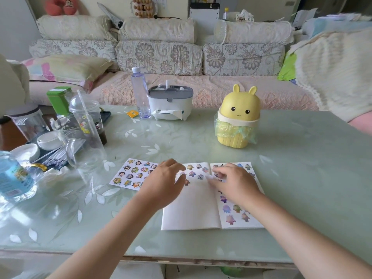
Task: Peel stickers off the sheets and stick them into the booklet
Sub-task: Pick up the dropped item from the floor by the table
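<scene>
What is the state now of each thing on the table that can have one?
booklet: open, flat on the table.
sticker sheet: flat, left of the booklet.
left hand: over the left page, grip unclear.
right hand: fingers spread over the right page.
yellow bin: lid closed, bag fitted.
clear bottle: upright, capped.
tissue box: closed, tissue sticking out.

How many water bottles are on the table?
2. A tall clear bottle stands at the far side beside the tissue box; a blue-labelled bottle sits at the left edge, cut off by the frame. The clutter there may hide more.
</scene>
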`<control>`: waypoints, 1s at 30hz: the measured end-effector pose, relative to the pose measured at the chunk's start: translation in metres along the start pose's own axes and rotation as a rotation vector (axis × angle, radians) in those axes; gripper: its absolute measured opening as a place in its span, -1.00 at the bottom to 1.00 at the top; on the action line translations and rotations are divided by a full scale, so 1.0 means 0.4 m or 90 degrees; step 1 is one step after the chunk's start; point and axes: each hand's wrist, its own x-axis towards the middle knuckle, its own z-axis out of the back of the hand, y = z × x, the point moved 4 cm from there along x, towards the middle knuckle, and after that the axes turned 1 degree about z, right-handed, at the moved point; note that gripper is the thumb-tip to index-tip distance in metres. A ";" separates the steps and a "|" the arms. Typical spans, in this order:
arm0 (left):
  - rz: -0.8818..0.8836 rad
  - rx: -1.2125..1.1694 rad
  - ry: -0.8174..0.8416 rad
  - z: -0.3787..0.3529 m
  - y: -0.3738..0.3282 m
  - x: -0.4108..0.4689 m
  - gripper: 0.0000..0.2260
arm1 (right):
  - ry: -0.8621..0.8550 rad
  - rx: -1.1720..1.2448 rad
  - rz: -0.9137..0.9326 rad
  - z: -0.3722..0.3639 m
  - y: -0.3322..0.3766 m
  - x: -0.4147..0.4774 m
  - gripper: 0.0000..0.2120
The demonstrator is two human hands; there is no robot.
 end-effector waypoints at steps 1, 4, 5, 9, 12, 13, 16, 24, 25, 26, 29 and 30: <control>-0.001 -0.007 0.006 -0.004 -0.013 0.022 -0.76 | 0.002 0.008 0.004 -0.004 0.000 0.004 -0.69; -0.007 -0.024 0.021 -0.025 -0.047 0.094 -0.73 | 0.008 0.014 0.005 -0.005 0.004 0.019 -0.83; -0.018 -0.027 0.027 -0.030 -0.060 0.117 -0.72 | 0.010 0.014 -0.001 -0.002 0.003 0.023 -0.86; -0.081 -0.029 0.015 -0.040 -0.132 0.222 -0.69 | 0.035 -0.029 0.030 0.011 -0.005 0.030 -0.88; -0.124 -0.033 -0.053 -0.028 -0.191 0.311 -0.70 | 0.005 0.020 0.002 0.062 -0.025 0.052 -0.87; -0.146 -0.032 -0.072 -0.022 -0.211 0.342 -0.70 | -0.033 0.046 -0.020 0.096 -0.036 0.069 -0.88; -0.218 -0.020 -0.103 -0.010 -0.267 0.440 -0.68 | -0.182 0.102 -0.062 0.222 -0.078 0.127 -0.91; -0.137 -0.061 0.012 -0.007 -0.335 0.632 -0.68 | -0.309 0.078 -0.034 0.383 -0.119 0.249 -0.99; -0.114 -0.070 0.023 -0.005 -0.339 0.649 -0.66 | -0.318 0.071 -0.030 0.385 -0.118 0.262 -0.97; -0.093 -0.075 0.034 -0.004 -0.342 0.667 -0.64 | -0.330 0.061 -0.026 0.385 -0.116 0.274 -0.96; -0.066 -0.063 0.071 -0.003 -0.350 0.702 -0.63 | -0.367 0.003 0.017 0.376 -0.108 0.312 -0.89; -0.072 -0.057 0.081 -0.005 -0.352 0.709 -0.64 | -0.359 -0.023 0.033 0.368 -0.106 0.326 -0.87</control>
